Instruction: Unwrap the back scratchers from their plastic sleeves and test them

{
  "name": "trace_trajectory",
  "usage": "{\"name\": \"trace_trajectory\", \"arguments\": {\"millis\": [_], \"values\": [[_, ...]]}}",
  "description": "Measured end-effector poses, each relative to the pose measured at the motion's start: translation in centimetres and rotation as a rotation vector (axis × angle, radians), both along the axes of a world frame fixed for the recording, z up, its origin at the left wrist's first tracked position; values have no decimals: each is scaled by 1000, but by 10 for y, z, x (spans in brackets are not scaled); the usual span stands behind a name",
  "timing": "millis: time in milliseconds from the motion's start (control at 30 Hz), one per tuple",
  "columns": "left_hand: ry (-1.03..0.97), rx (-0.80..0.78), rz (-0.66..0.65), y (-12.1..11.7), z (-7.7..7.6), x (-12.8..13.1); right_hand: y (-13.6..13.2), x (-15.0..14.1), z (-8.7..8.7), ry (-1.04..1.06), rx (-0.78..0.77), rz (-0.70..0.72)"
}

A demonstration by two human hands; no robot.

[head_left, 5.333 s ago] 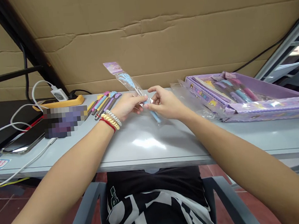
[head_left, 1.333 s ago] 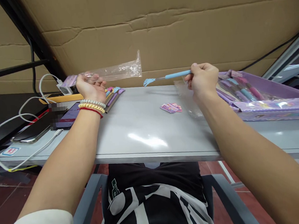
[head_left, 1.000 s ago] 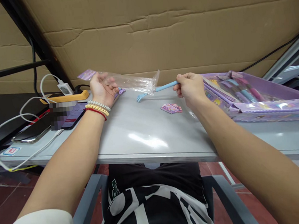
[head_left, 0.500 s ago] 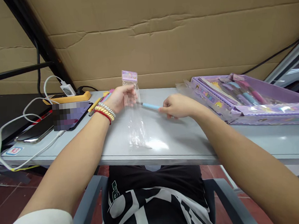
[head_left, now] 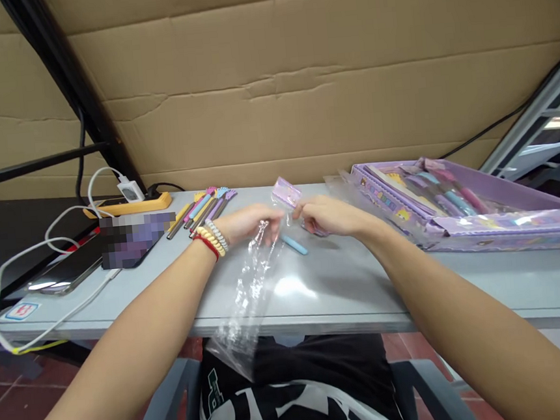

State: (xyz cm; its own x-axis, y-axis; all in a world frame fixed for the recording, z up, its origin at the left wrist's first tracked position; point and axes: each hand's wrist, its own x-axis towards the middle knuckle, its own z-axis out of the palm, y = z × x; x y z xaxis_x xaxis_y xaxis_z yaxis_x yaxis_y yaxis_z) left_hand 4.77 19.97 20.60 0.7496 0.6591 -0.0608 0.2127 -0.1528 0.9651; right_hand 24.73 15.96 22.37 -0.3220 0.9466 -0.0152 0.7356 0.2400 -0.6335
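A long clear plastic bag (head_left: 248, 291) with a purple printed header (head_left: 285, 192) hangs from my hands, its lower end past the table's front edge. My left hand (head_left: 256, 224) pinches the bag near the header, fingers curled. Close by on the right, my right hand (head_left: 328, 215) is closed with its fingertips at the bag's header end. Below the gap between the hands is a light blue pen (head_left: 295, 244), its upper end hidden by the left fingers and film. Beyond my left wrist, several colourful pens (head_left: 206, 206) lie side by side.
A purple open box (head_left: 506, 223) with packaged pens stands on the right of the grey table (head_left: 355, 288). At left are phones (head_left: 64, 268), white charging cables (head_left: 2, 280) and a yellow power strip (head_left: 161, 201). A cardboard wall (head_left: 302, 123) rises behind.
The blue pen has left my right hand's grip and sits lower between the hands. My right hand has moved to the bag's header end. The bag has been lifted and swung toward me.
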Motion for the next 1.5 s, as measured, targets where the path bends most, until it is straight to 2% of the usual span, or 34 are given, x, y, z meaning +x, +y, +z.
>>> {"name": "trace_trajectory", "arguments": {"millis": [67,133,233,333,433,467,533,633,700,833,1033,1167,1267,1367,1500], "values": [[54,-18,-83,-4,1,2,4,3,0,330,-73,-46],[84,-14,-143,-7,2,3,6,4,-3,550,-92,-136],[121,8,-214,-8,2,5,6,1,-7,626,-48,-177],[105,-11,-169,-7,1,6,4,-1,-9,603,-2,-91],[-17,32,12,-5,1,7,3,-1,-11,541,72,-59],[-50,62,62,-4,1,7,4,-1,-13,503,143,-62],[-69,113,115,-4,3,6,5,-1,-15,387,385,-47],[-21,145,138,-6,6,6,6,1,-19,157,783,79],[11,136,151,-7,7,6,7,2,-20,38,882,140],[76,120,134,-7,6,7,7,4,-20,-111,832,132],[98,111,6,-6,3,7,5,3,-20,-209,693,87],[139,102,26,-8,5,7,7,4,-21,-150,786,60],[155,104,52,-10,7,9,10,7,-23,-114,906,180],[162,110,55,-10,8,10,10,8,-24,-62,919,295],[168,109,39,-10,8,9,8,8,-23,-49,918,307]]}}
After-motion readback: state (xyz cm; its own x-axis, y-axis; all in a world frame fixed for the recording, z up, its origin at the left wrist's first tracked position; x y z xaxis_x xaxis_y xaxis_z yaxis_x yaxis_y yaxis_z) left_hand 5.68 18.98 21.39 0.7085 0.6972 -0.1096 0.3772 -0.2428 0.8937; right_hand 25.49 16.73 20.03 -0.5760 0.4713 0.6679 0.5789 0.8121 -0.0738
